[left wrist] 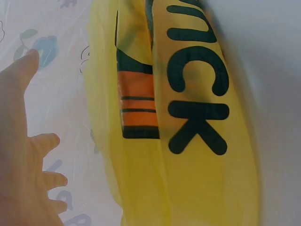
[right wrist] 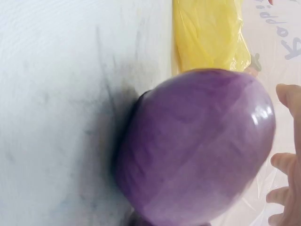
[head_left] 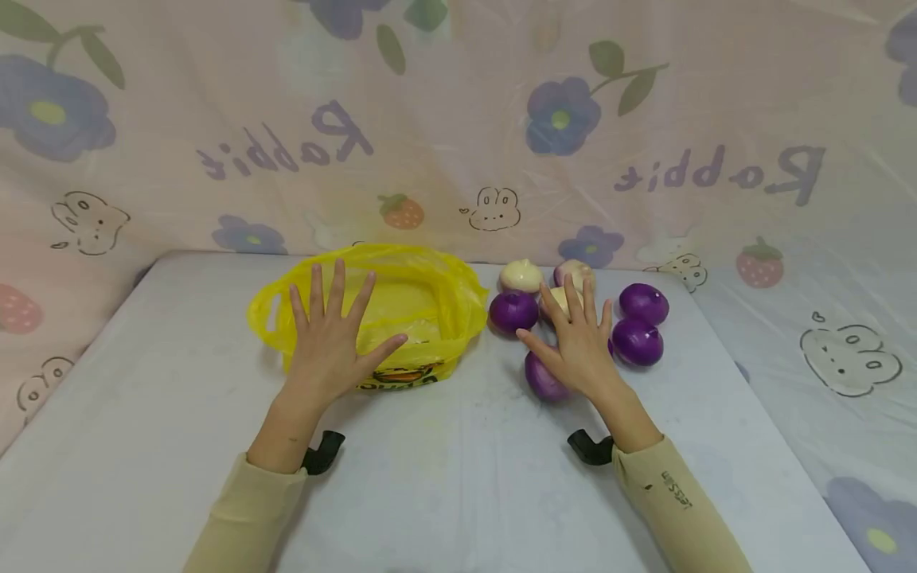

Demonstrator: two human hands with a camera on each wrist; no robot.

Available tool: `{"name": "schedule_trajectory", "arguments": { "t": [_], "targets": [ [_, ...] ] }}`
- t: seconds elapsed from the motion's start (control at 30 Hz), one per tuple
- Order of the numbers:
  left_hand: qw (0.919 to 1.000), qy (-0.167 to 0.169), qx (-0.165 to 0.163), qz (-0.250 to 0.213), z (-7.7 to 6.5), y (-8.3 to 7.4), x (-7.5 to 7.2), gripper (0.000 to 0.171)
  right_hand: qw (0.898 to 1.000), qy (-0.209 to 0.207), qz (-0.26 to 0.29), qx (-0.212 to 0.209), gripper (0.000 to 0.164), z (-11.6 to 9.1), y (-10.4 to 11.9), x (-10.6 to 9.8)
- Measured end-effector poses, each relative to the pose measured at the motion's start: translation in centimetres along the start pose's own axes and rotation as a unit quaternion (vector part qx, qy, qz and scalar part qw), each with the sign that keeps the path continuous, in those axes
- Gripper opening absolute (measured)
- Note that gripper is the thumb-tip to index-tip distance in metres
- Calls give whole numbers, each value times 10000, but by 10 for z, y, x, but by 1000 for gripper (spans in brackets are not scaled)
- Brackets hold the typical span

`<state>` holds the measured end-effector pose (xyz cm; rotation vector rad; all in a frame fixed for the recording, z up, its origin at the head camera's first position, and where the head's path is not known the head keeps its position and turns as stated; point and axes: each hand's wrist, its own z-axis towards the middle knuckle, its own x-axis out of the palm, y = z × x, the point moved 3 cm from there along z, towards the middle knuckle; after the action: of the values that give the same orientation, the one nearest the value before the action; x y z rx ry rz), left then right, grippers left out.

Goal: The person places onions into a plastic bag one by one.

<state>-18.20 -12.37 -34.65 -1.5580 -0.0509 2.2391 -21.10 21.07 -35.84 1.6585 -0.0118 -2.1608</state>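
Observation:
My left hand (head_left: 325, 354) is spread palm down, fingers straight, in front of an open yellow plastic bag (head_left: 447, 350). In the left wrist view, dark letters and an orange print run along the bag's side (left wrist: 197, 183). My right hand (head_left: 583, 350), also spread, overlaps a group of onions at the right. A purple onion (head_left: 543, 380) lies under its thumb side; the right wrist view shows this glossy onion (right wrist: 197, 146) up close, with the fingers apart from it. Another purple onion (head_left: 513, 312) sits beside the bag. Neither hand holds anything.
Two purple onions (head_left: 637, 342) lie right of my right hand. Pale onions (head_left: 520, 276) stand at the back, one partly hidden by fingers. A white-covered table (head_left: 458, 493) bears everything. Behind it hangs a printed curtain (head_left: 444, 127). Black curved pieces (head_left: 325, 452) sit at both wrists.

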Motion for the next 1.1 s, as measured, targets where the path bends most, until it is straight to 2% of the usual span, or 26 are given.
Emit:
{"name": "schedule_trajectory", "arguments": {
  "t": [0.17,0.33,0.57,0.77,1.1],
  "targets": [
    [9999,-80,5,136,0,3,-2,88,9994,-173,231,-198,77,-1,0,0],
    [9980,-615,94,151,-1,9,-5,77,9955,-408,635,-566,72,-2,-1,-1],
    [9917,-1287,19,-22,-8,22,-9,68,9904,-289,1177,-671,68,-5,-3,-1],
    [9844,-1761,-42,-20,-14,32,-16,64,9911,-277,1060,-755,69,-9,-3,-1],
    [9800,-1869,-599,-319,-22,45,-18,64,9945,-362,842,-515,70,-19,-4,-6]
  ]
}}
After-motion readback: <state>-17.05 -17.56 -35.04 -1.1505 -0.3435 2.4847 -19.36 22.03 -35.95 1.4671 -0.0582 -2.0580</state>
